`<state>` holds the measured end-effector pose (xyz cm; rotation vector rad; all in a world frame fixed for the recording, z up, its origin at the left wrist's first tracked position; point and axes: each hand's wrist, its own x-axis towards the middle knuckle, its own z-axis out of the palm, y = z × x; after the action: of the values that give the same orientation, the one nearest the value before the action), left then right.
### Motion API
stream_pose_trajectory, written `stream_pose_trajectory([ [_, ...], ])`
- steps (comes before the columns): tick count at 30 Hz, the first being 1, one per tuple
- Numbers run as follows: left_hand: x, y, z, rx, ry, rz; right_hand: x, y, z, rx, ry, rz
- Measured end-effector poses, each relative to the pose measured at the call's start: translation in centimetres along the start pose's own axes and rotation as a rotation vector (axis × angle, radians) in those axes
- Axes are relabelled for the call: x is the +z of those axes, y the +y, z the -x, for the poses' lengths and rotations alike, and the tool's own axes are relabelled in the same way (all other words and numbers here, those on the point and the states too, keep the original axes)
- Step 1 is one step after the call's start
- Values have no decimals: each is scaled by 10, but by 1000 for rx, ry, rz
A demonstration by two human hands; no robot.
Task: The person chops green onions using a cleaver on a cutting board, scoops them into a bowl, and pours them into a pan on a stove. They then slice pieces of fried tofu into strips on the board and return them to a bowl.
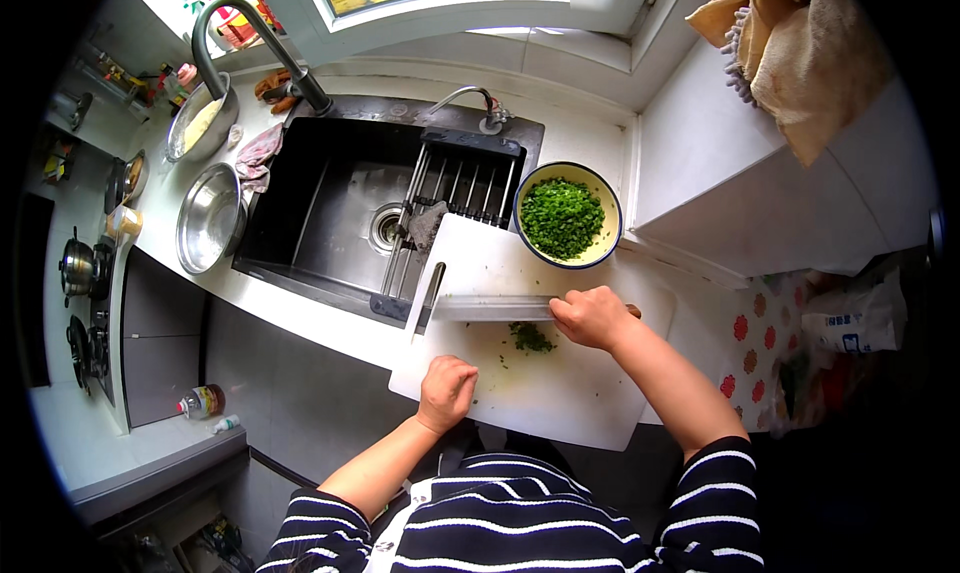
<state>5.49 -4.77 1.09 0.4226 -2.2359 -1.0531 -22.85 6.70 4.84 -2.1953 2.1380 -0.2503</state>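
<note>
The right hand point(597, 318) is closed around the handle of a knife point(495, 308), whose flat, broad metal blade extends leftward from it over a smooth white slab of a cutting board point(590, 403). A loose clump of finely chopped greens point(530, 338) lies between the hands. The left hand point(447, 391) is curled, fingers bunched together, at the board's near edge. Beyond the right hand, a round cream bowl point(607, 238) with a dark rim holds a crumbly green heap point(563, 216).
</note>
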Motion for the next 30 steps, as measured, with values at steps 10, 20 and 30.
stream_pose_trajectory([
  [10, -7, 7, 13, 105, -170, -3, -15, -1, 51, 107, 73, 0],
  [20, 4, 7, -5, 182, -214, -43, 0, 1, 31, 269, 69, 25],
  [30, -9, -7, 3, 207, -250, -32, -14, -41, 79, 169, 5, -61],
])
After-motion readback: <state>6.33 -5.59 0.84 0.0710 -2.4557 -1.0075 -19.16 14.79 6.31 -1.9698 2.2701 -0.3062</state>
